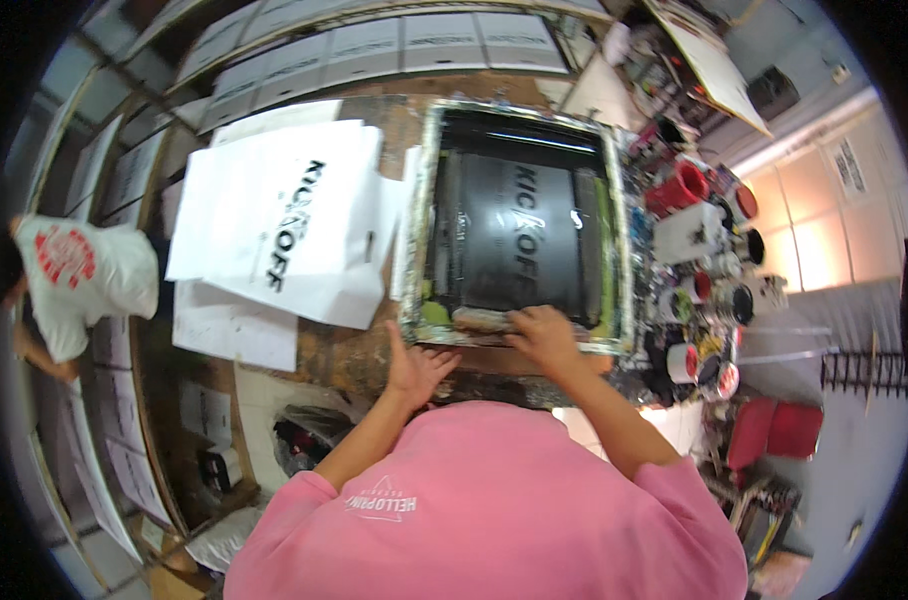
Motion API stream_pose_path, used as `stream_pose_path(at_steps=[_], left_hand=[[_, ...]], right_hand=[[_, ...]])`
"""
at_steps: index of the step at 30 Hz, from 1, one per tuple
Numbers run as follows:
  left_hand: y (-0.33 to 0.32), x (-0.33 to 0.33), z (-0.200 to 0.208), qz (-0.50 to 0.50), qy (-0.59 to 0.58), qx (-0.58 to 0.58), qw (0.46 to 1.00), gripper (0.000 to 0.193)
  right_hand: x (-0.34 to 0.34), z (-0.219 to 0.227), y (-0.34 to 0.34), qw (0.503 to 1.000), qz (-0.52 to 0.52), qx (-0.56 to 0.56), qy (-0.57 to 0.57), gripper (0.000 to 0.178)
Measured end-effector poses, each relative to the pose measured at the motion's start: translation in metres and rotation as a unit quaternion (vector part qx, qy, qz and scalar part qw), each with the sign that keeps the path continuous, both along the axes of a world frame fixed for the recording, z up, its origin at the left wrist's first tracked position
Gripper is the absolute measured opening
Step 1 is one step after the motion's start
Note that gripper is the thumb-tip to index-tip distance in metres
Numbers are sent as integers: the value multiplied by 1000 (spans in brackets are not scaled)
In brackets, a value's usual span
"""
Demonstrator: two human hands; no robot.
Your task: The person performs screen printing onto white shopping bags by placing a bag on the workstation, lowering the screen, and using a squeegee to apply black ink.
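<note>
In front of me lies a screen printing frame (622, 270) with a dark mesh (484, 225) that carries dark lettering. My right hand (546, 338) is closed over the right end of a squeegee (482, 320) at the near edge of the mesh. Ink smears and green patches show along the frame's inner sides. My left hand (419, 370) rests by the frame's near left corner, thumb raised and fingers spread, holding nothing. To the left, a loose stack of white printed sheets (274, 215) bears black lettering.
The wooden table (349, 350) runs under the frame and sheets. Ink pots and jars, including a red container (679, 190), crowd the right side. Racks with white sheets (439, 45) stand at the back and left. Another person (89, 280) in a white shirt stands at the left.
</note>
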State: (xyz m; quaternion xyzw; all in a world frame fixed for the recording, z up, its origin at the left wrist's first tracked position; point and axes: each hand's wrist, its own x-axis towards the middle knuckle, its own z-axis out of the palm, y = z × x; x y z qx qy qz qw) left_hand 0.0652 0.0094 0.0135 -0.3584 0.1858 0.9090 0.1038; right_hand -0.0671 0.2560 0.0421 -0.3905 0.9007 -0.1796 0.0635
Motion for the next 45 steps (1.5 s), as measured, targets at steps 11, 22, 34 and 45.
stream_pose_path(at_steps=[11,22,34,45], left_hand=[[6,-15,-40,-19,-118,-75,990,134],[11,-23,-12,-10,-140,-108,984,120],[12,-9,11,-6,-84,-136,987,123],[-2,-1,91,24,196,-107,974,107]], right_hand=[[-126,-71,-49,996,-23,27,76,47],[-352,-43,-91,997,35,68,28,45],[-226,-45,-64,993,-13,-11,114,34],[-24,135,-10,993,-32,9,118,38]])
